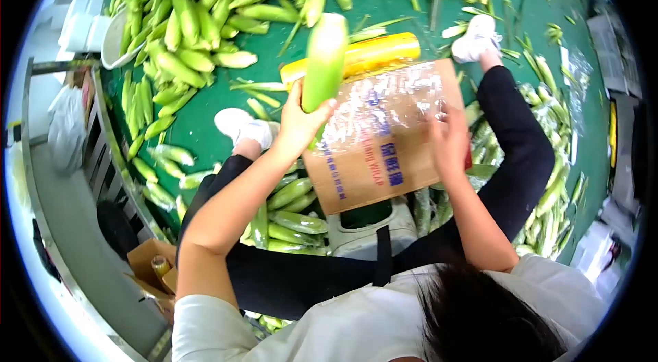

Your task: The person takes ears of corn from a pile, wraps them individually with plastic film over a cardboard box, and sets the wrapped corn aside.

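Note:
An ear of corn in green husk [325, 64] stands nearly upright in my left hand [303, 120], whose fingers wrap round its lower end. Just right of it, a cardboard box [356, 180] with printed letters lies tilted between my knees, clear plastic film [391, 91] over its upper part. My right hand [449, 139] is over the box's right side, on or just above the film; its fingers look spread and slightly blurred. Behind the box's far edge lies a yellow roll of film [384, 51], partly covered by the corn.
A large heap of corn [205, 12] covers the far side of the green floor [185, 180]. Film-wrapped ears [295, 221] lie under the box and more [548, 149] at the right. A metal rail [113, 156] and an open carton [147, 262] are at the left.

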The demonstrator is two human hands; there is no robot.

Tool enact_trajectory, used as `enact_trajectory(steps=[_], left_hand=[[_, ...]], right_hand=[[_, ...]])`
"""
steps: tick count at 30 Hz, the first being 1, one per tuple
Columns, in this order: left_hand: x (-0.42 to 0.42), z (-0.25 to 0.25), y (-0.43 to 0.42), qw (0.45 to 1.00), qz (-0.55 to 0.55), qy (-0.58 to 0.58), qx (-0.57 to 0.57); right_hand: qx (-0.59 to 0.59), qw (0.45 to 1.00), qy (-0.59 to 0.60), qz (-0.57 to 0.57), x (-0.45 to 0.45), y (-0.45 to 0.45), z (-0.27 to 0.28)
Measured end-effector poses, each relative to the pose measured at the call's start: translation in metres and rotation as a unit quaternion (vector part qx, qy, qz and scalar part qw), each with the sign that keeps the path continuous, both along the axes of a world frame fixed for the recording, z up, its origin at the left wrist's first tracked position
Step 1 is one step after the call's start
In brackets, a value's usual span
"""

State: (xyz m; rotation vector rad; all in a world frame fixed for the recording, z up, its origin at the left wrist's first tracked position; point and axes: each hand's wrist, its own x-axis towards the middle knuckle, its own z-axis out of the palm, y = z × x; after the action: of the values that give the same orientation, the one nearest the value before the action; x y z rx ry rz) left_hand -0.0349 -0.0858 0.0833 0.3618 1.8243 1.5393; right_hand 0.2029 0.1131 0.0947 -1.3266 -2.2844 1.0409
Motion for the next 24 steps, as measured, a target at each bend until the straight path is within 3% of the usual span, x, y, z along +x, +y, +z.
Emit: enact_trajectory(steps=[1, 2, 4, 7, 10, 11, 12, 14, 15, 17, 19, 20, 21, 24], left_hand=[[0.013, 0.028, 0.016, 0.980, -0.063, 0.176, -0.075], [0.025, 0.024, 0.029, 0.944, -0.079, 0.313, -0.067], [0.040, 0.022, 0.051, 0.911, -0.159, 0.364, -0.108], [0.049, 0.006, 0.063, 0.816, -0.224, 0.468, -0.256], [0.049, -0.014, 0.051, 0.800, -0.193, 0.482, -0.301], [0.048, -0.018, 0.048, 0.796, -0.190, 0.495, -0.293], [0.049, -0.022, 0.045, 0.793, -0.184, 0.508, -0.283], [0.053, -0.027, 0.050, 0.796, -0.184, 0.505, -0.278], [0.057, -0.025, 0.056, 0.802, -0.192, 0.490, -0.284], [0.062, -0.021, 0.064, 0.826, -0.196, 0.449, -0.280], [0.062, -0.039, 0.052, 0.806, -0.174, 0.541, -0.162], [0.057, -0.050, 0.044, 0.788, -0.161, 0.585, -0.101], [0.057, -0.054, 0.025, 0.774, -0.224, 0.592, -0.034], [0.066, -0.044, -0.034, 0.809, -0.276, 0.502, -0.133]], right_hand=[[0.027, 0.994, -0.096, -0.055, 0.027, 0.020, -0.002], [0.032, 0.986, -0.141, -0.087, 0.038, 0.031, -0.012], [0.079, 0.972, -0.209, -0.065, 0.031, 0.035, -0.033], [0.127, 0.980, -0.148, 0.051, 0.020, 0.049, -0.067], [-0.080, 0.993, -0.087, 0.027, 0.027, 0.069, -0.092], [-0.296, 0.953, 0.047, -0.053, 0.039, 0.078, -0.091], [-0.404, 0.898, 0.169, -0.043, 0.045, 0.088, -0.073], [-0.350, 0.904, 0.245, -0.012, 0.009, 0.070, -0.025], [-0.144, 0.948, 0.267, 0.091, -0.012, 0.059, -0.034], [0.106, 0.938, 0.209, 0.255, -0.050, 0.046, -0.054], [0.181, 0.904, 0.082, 0.379, -0.075, 0.033, -0.063], [0.181, 0.900, 0.088, 0.386, -0.077, 0.031, -0.063], [0.181, 0.896, 0.091, 0.395, -0.075, 0.032, -0.056], [0.238, 0.858, 0.030, 0.455, -0.077, 0.036, -0.037]])
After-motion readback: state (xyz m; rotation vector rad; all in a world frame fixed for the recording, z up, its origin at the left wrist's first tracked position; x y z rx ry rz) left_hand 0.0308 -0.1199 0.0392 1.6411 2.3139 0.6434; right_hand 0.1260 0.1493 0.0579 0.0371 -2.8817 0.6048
